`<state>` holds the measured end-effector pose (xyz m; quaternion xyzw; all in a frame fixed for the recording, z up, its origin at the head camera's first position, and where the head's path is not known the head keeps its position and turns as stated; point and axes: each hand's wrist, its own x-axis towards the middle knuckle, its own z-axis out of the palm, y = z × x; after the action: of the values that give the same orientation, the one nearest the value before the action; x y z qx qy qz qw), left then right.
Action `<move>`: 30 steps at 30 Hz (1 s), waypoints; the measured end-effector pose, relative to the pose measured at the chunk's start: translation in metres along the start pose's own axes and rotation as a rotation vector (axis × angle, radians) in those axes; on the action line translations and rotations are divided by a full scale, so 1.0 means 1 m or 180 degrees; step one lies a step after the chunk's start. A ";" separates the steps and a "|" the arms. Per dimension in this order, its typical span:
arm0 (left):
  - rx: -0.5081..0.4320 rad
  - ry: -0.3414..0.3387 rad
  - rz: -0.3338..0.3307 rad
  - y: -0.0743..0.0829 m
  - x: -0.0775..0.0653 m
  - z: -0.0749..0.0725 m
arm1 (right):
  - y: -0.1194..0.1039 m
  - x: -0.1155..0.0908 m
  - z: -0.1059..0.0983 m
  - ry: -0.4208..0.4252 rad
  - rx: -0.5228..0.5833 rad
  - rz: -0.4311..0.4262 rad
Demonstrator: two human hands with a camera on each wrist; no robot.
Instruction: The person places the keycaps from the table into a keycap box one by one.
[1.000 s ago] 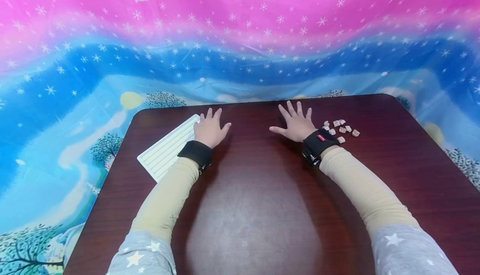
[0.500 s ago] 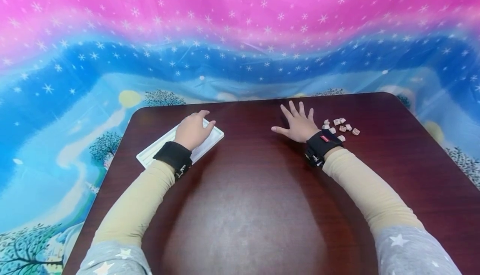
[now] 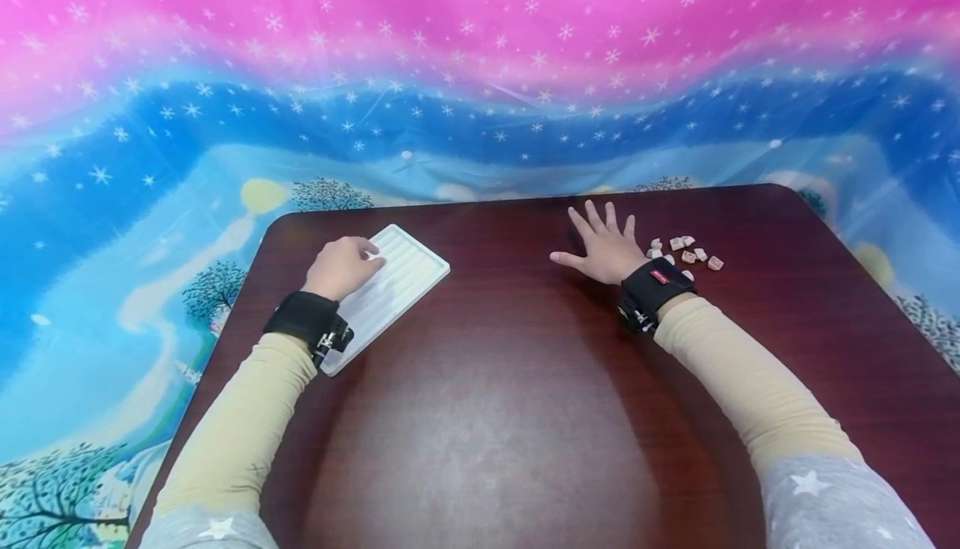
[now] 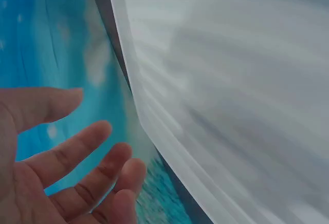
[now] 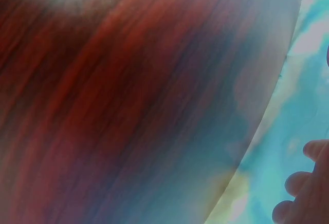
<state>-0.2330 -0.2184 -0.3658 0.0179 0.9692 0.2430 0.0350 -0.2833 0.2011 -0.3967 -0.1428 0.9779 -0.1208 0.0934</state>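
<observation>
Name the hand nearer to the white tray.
Left. The left hand is at the left side of the white tray, overlapping it in the head view; the right hand is off to the tray's right, across a gap of tabletop.

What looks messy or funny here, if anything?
The white ridged tray is crooked to the far edge of the table, and the small pale blocks lie scattered beside the right hand, not lined up. That looks untidy, but I see nothing broken.

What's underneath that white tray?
In the head view, the dark table shows around the visible edges of the tray. Whatever is directly beneath is covered by the tray itself, and the left hand and wristband hide its left side.
</observation>
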 end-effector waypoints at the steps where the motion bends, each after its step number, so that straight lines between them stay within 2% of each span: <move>1: -0.0034 -0.0012 -0.0039 -0.007 -0.001 -0.003 | 0.000 0.000 -0.001 0.0005 -0.0001 0.0000; 8: -0.0253 0.0106 -0.0378 -0.056 -0.018 -0.023 | 0.005 -0.002 -0.004 0.0006 0.0000 0.0024; 16: -0.0241 0.0095 -0.0661 -0.098 -0.047 -0.029 | 0.004 -0.004 -0.007 0.0001 -0.0045 -0.0004; 22: -0.0310 -0.0128 -0.0872 -0.111 -0.060 -0.026 | 0.004 -0.006 -0.008 -0.0045 -0.0086 0.0046; 27: -0.0430 -0.0284 -0.0896 -0.112 -0.064 -0.020 | 0.006 -0.007 -0.008 -0.0035 -0.0042 0.0033; 30: -0.0378 -0.0316 -0.0881 -0.111 -0.063 -0.018 | 0.007 -0.008 -0.009 -0.0035 -0.0035 0.0026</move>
<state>-0.1734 -0.3277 -0.3988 -0.1060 0.9435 0.2915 0.1170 -0.2796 0.2124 -0.3887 -0.1400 0.9786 -0.1142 0.0984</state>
